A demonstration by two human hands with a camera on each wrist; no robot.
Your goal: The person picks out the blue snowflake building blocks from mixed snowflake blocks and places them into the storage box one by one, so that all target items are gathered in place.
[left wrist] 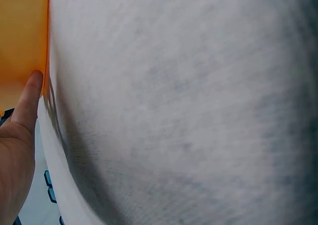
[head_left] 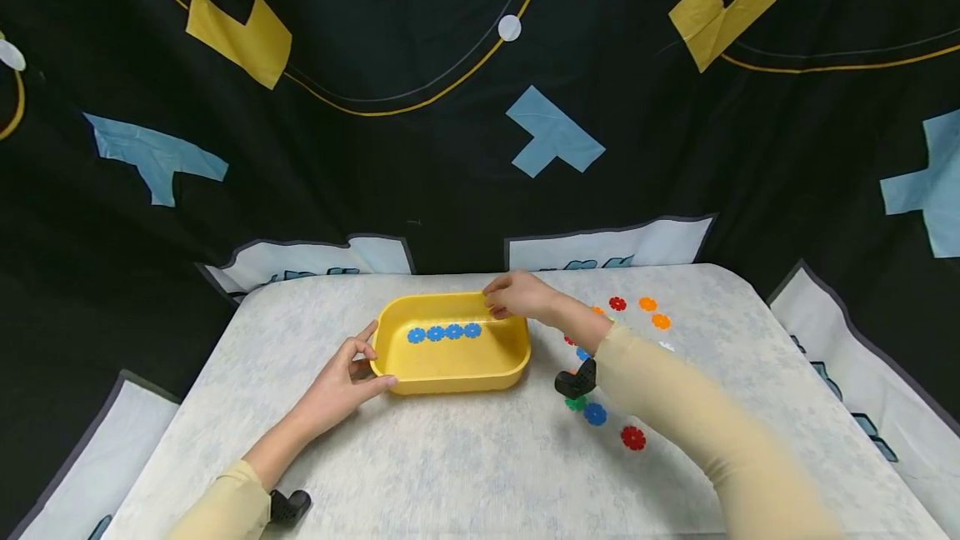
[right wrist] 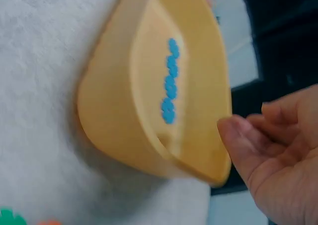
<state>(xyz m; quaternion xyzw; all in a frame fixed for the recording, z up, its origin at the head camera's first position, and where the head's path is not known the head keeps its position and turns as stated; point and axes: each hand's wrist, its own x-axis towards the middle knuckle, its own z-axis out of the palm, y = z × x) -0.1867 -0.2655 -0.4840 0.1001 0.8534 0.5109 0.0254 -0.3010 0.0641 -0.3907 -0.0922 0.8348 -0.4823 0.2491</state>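
Well, from where I stand, what matters most is how the right hand [head_left: 517, 297] sits against the row of four blue, flower-shaped flat discs [head_left: 453, 331]. The row lies inside the shallow yellow tray with rounded corners, plastic by the look of it [head_left: 450, 386], and runs left to right, along the tray's long axis. The hand is at the far rim, near the right-hand corner, so the discs lie to its left and a little nearer the person; it is closer to the row's right end than the left hand [head_left: 348, 377] is.

That left hand has the near left corner in its clasp, thumb along the near wall, fingers at the left end, which I'd judge enough to steady the tray. As for the right, its fingers are bent and the thumb tip comes up to the rim; I cannot tell whether it pinches the rim or anything small, or merely hovers there.

The loose coloured discs, red, orange, blue and green [head_left: 633, 438], are strewn on the mottled pale tabletop [head_left: 450, 465] to the right of the tray, some beside the cream right sleeve [head_left: 667, 390], so the right arm is plainly the nearer one to them.
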